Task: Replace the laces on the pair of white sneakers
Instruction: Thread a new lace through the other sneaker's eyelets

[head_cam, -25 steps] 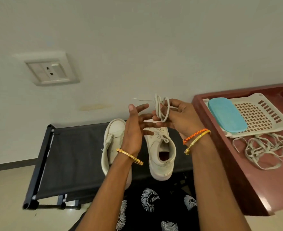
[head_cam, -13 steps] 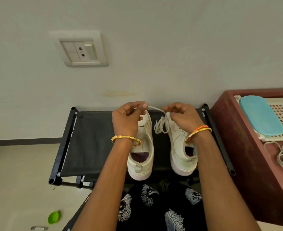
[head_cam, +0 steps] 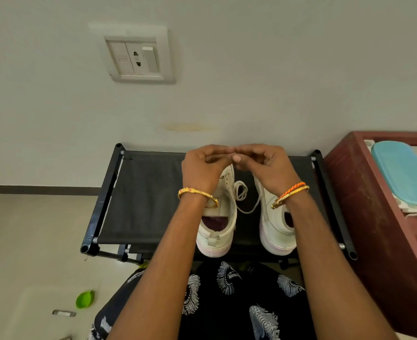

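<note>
With both sneakers (head_cam: 217, 224) heel-toward-me on the rack (head_cam: 148, 192), I hold my left hand (head_cam: 203, 165) and right hand (head_cam: 267, 165) together above the toes, fingers curled, apparently pinching the lace (head_cam: 243, 195) that trails down between the shoes. Judged step: lacing. Next: find an eyelet, feed the tip through.

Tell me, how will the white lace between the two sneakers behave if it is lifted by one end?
The white lace lies in loose loops, so it is probably floppy and would hang straight. It looks thin, likely very light. Its loops may catch on the left sneaker.
</note>
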Available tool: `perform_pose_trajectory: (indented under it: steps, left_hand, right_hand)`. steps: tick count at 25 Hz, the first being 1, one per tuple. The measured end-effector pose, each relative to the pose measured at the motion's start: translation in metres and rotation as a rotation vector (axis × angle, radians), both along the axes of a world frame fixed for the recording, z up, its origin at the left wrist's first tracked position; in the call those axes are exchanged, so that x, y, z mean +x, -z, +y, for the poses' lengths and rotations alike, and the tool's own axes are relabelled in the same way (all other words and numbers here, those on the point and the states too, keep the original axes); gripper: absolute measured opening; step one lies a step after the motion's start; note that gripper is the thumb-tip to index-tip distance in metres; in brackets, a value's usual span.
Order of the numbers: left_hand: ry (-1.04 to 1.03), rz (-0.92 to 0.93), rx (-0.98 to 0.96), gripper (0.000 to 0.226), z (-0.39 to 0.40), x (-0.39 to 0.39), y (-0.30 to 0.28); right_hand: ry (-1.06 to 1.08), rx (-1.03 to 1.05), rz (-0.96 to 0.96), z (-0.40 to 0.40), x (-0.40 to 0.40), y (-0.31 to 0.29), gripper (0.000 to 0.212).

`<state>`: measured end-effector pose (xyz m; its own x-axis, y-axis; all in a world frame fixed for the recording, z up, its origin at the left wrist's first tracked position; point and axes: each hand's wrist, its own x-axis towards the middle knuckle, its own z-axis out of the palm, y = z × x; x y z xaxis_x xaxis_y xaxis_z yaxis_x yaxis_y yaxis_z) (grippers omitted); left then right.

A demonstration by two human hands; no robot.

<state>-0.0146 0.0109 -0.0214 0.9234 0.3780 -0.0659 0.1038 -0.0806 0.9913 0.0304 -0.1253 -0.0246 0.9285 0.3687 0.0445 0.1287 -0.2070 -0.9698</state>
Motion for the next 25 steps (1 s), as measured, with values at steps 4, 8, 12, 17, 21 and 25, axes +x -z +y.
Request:
perform_pose_trajectory:
  steps: [4, 8, 12, 17, 21, 25]
  left_hand:
    - [0.107, 0.121, -0.021, 0.010, 0.003, 0.005, 0.008]
    - [0.085, 0.375, 0.615, 0.017, 0.007, 0.011, 0.018]
    - [0.179, 0.546, 0.642, 0.016, 0.008, 0.015, 0.027]
    - [0.147, 0.552, 0.526, 0.019, 0.010, 0.017, 0.023]
    - [0.105, 0.503, 0.417, 0.018, 0.006, 0.017, 0.025]
    - [0.076, 0.480, 0.384, 0.014, 0.004, 0.020, 0.033]
  right_hand:
    - [0.045, -0.154, -0.037, -0.008, 0.004, 0.010, 0.012]
    - [0.094, -0.426, -0.137, -0.002, 0.006, 0.019, 0.005]
    - [0.022, -0.542, -0.120, 0.006, 0.008, 0.022, 0.002]
    - [-0.009, -0.594, -0.112, 0.008, 0.010, 0.028, 0.007]
    - [0.005, -0.621, -0.132, 0.008, 0.012, 0.031, 0.010]
    - [-0.002, -0.656, -0.145, 0.008, 0.013, 0.032, 0.012]
